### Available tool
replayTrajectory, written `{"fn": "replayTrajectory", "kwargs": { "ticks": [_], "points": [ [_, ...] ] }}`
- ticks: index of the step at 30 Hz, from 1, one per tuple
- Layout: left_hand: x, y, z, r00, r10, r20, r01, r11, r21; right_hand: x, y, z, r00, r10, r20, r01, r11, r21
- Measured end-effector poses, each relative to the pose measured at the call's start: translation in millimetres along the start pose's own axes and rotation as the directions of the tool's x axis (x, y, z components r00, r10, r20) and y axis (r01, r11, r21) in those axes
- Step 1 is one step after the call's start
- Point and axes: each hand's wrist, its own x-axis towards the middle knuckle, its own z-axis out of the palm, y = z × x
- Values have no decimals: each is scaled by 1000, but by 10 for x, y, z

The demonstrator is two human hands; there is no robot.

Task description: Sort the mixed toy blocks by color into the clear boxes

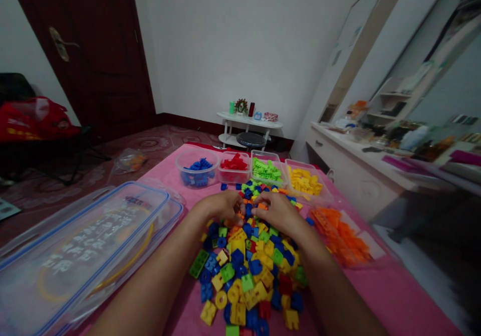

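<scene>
A heap of mixed plastic building blocks [248, 271] in yellow, blue, green, red and orange lies on the pink table cover [391, 296]. Both hands rest at the far end of the heap, fingertips nearly meeting. My left hand [221, 208] is curled with its fingers down among the blocks. My right hand [276, 210] is curled too, and an orange block [262, 206] shows at its fingertips. What the left fingers hold is hidden.
Beyond the hands stand clear tubs of sorted blocks: blue [197, 168], red [233, 165], green [267, 168], yellow [305, 179]. Orange blocks [340, 235] lie in a tray at right. A large clear lidded box [86, 245] sits at left. A white dresser [356, 170] stands at right.
</scene>
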Motion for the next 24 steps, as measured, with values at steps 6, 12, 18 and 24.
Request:
{"fn": "replayTrajectory", "kwargs": {
  "ticks": [6, 12, 18, 24],
  "points": [
    [-148, 45, -224, 965, 51, -259, -123, 955, -270, 2, 25, 31, 994, -94, 62, 77, 970, 230],
    [-153, 266, -177, 918, 44, -394, -238, 856, -458, -29, -59, -10, 990, -143, 20, 126, 921, 369],
    [-67, 360, -62, 877, 30, -480, -259, 870, -419, -78, 68, -175, 992, -89, -92, 111, 956, 270],
    [79, 164, -28, 836, 84, -542, -246, 941, -234, -270, 602, -743, 955, 99, -280, -113, 993, -35]
  ]
}}
